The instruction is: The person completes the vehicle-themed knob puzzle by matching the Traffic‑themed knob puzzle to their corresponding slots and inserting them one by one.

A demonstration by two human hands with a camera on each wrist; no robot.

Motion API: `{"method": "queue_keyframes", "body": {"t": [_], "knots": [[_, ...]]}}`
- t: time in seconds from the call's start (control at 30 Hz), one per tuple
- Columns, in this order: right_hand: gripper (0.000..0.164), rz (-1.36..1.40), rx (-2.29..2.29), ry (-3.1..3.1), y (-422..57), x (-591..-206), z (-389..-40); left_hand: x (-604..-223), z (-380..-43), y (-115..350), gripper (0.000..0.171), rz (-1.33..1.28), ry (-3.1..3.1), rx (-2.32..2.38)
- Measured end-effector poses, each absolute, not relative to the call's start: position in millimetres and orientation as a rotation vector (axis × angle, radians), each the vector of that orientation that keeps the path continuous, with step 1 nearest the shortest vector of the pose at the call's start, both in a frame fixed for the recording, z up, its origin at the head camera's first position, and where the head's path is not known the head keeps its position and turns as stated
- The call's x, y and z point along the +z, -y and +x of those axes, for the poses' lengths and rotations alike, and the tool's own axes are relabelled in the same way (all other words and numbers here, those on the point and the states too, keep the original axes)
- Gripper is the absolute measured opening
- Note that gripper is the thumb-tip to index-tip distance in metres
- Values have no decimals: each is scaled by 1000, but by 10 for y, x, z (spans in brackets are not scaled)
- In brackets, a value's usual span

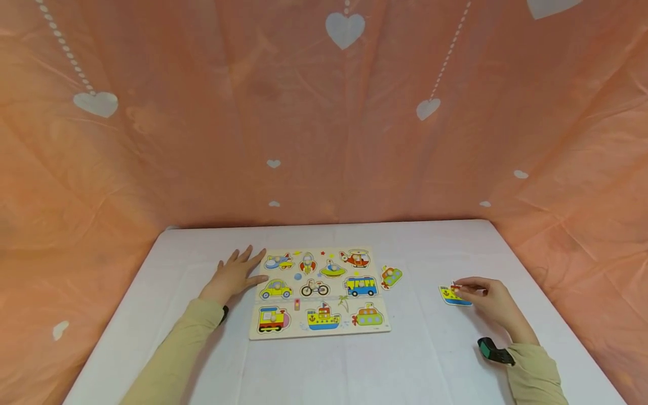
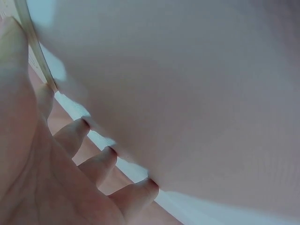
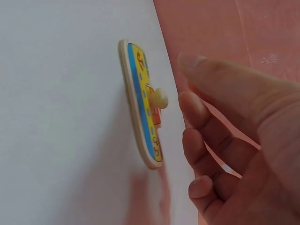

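A wooden peg puzzle board (image 1: 304, 300) with vehicle pictures lies flat on the table. My left hand (image 1: 233, 278) spreads its fingers at the board's left edge, thumb and index finger touching it, the other fingertips on the tabletop. On the right, a boat puzzle piece (image 1: 450, 296) in yellow, blue and red lies on the table. Over it hovers my right hand (image 1: 483, 301), thumb and fingers loosely bent. In the right wrist view the piece's round wooden knob (image 3: 159, 98) stands apart from the fingertips (image 3: 192, 61).
A green and orange submarine piece (image 1: 391, 277) lies just off the board's right side. The white-covered table (image 1: 385, 365) is backed by an orange curtain (image 1: 304, 140) with white hearts. A black band (image 1: 493, 351) is worn on the right wrist.
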State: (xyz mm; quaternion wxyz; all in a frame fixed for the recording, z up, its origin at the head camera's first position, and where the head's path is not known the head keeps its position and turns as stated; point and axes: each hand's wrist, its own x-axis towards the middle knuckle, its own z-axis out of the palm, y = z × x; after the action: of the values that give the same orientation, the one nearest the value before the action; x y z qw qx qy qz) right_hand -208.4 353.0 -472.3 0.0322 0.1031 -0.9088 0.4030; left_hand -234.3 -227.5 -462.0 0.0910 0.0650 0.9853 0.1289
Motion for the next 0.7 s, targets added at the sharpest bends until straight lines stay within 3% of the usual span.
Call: {"method": "queue_keyframes", "body": {"t": [0.7], "knots": [[29,290,1333,2852,-3532,-4727,-2106,-4654,-2407,2299,83,203,-2910,377]]}}
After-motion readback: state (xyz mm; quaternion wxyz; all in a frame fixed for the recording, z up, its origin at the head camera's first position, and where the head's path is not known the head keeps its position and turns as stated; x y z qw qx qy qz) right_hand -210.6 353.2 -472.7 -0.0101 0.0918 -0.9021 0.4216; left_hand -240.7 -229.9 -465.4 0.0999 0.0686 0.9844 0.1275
